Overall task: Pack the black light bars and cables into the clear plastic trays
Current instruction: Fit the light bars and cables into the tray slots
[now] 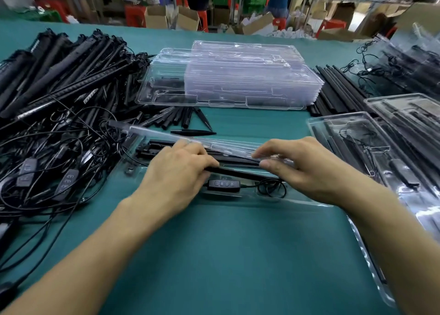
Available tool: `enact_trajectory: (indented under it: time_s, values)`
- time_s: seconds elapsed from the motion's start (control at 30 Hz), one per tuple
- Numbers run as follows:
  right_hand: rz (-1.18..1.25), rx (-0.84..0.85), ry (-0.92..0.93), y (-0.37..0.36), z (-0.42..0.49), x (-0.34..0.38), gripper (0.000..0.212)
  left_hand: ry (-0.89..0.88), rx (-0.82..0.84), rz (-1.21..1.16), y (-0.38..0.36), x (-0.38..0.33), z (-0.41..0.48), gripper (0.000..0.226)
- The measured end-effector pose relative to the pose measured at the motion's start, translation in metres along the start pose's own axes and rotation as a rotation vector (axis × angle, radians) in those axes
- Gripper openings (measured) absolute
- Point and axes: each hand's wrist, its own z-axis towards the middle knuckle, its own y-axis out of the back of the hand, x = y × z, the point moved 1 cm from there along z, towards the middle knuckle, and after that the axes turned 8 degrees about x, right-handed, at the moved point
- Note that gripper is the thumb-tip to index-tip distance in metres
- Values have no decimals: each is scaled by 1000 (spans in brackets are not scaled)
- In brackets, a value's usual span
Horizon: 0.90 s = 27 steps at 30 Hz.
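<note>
While a heap of bars (59,76) fills the table's (238,255) far left, a tangle of cables (47,172) lies in front of it, reaching the near edge. Loose spikes (181,122) lie just right of the tangle, and behind them stands a tray stack (226,76).

At near centre an open tray (297,201) holds a bar (238,173), a controller (223,185) and a coil (271,187) of cable. The left hand (176,174) curls its fingers over the bar, thumb along its near edge. The right hand (302,169) pinches the tilted clear lid (166,136) between thumb and bent fingers, above the bar.

Black rods (333,88) lie right of the stack, and packed trays (381,148) overlap at the far right.
</note>
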Motion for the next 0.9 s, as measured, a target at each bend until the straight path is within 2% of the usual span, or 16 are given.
enact_trajectory:
  time_s: [0.1,0.27,0.37,0.43,0.53,0.63,0.7,0.83,0.9]
  values:
    - [0,-10,-5,-1,-1,-2,19,8,-36,4,0,1,8,27]
    - [24,-7,0,-1,-1,-3,21,-45,-222,-169,-13,3,0,24]
    - [-6,-2,8,-1,0,-4,20,30,-118,-226,-18,7,0,27]
    - [-3,-7,14,-2,0,-4,20,105,-73,-176,-18,8,6,23]
    - [3,-12,36,-6,-1,-2,24,194,-81,-58,-17,3,16,20]
    - [-47,-98,95,-4,-4,-2,32,136,-127,15,-21,-1,23,19]
    - [-84,-119,112,-2,-7,-2,33,93,-149,-38,-26,2,23,16]
    - [-169,-79,64,-11,-13,2,37,101,-136,-310,-36,10,22,16]
    - [-238,-120,-17,-14,-16,1,46,118,-155,-298,-37,8,22,17]
